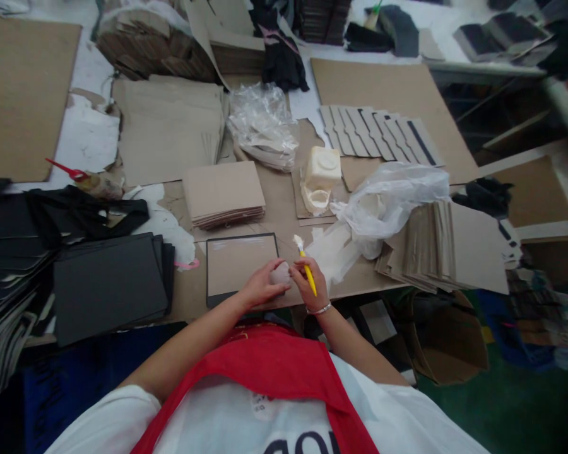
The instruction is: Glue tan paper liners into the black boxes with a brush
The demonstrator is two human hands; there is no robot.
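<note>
My right hand [311,282] is closed around a yellow-handled brush [307,272], whose pale bristles point away from me. Between the thumb and fingers of my left hand [260,287] is a small whitish piece [280,273]; its kind cannot be made out. The right fingertips come up close to that piece, perhaps touching it. Under and beside my left hand lies a grey-brown board with a black border [241,261], flat on the table. Behind it sits a stack of brown cardboard sheets [224,189].
Black boards [108,284] are piled at the left. A cream plastic container [322,167] stands behind my right hand, near a clear plastic bag [392,192]. Leaning cardboard sheets [476,246] are at the right edge. Slotted cardboard strips [376,133] lie farther back.
</note>
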